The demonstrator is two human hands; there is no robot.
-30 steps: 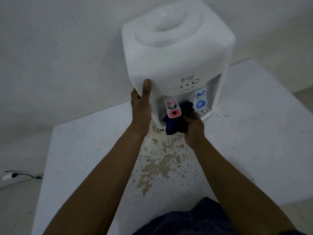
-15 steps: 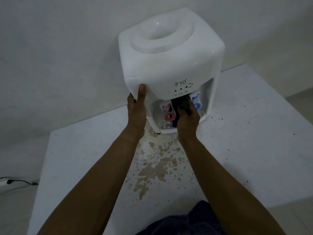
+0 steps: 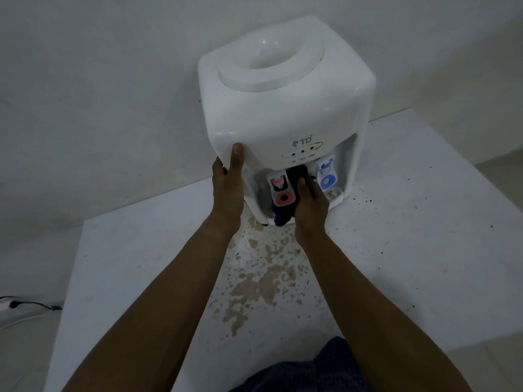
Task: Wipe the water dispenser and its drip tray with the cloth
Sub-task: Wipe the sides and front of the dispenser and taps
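Observation:
A white tabletop water dispenser [image 3: 285, 108] stands on a white table [image 3: 410, 236] against the wall. My left hand [image 3: 227, 190] grips its front left corner, thumb on the front face. My right hand [image 3: 310, 205] reaches into the tap recess and holds a dark blue cloth [image 3: 294, 176] between the red tap [image 3: 281, 190] and the blue tap [image 3: 327, 175]. Part of the cloth hangs down over the drip tray [image 3: 334, 193], which is mostly hidden by my right hand.
Brown dried stains [image 3: 263, 278] spread over the table in front of the dispenser, and dark specks [image 3: 368, 199] lie to its right. A cable and plug [image 3: 17, 304] lie on the floor at the far left. The table's edges run left and right.
My right hand moved the cloth up from the drip tray area into the recess between the two taps. My left hand kept its grip on the corner. The camera shifted slightly.

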